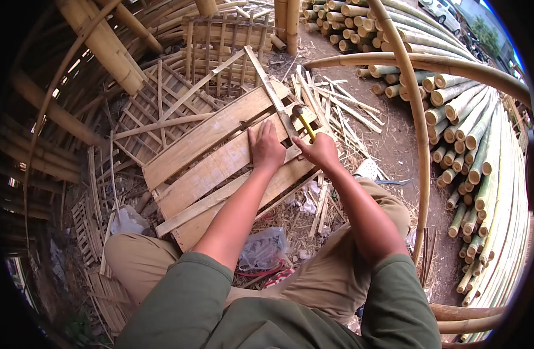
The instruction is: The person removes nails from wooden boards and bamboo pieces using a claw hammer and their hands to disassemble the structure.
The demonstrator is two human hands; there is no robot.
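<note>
My right hand (320, 151) is closed around the yellow handle of a hammer (306, 124), whose dark head is over the right end of a slatted wooden panel. My left hand (267, 146) lies on the panel's planks (209, 166), fingers stretched out and pointing away from me. Between the two hands, a narrow wooden strip (268, 87) crosses the plank ends and sticks out past the far edge. A second pale strip (220, 198) runs lengthwise along the panel, partly under my left forearm. Any nail near the hammer is too small to make out.
Bamboo lattice panels (223, 52) stand and lie behind the planks. Split bamboo offcuts (351, 107) litter the ground. Stacked bamboo poles (470, 134) fill the right side, behind a curved bamboo rail (415, 99). A clear plastic bag (264, 249) lies between my legs.
</note>
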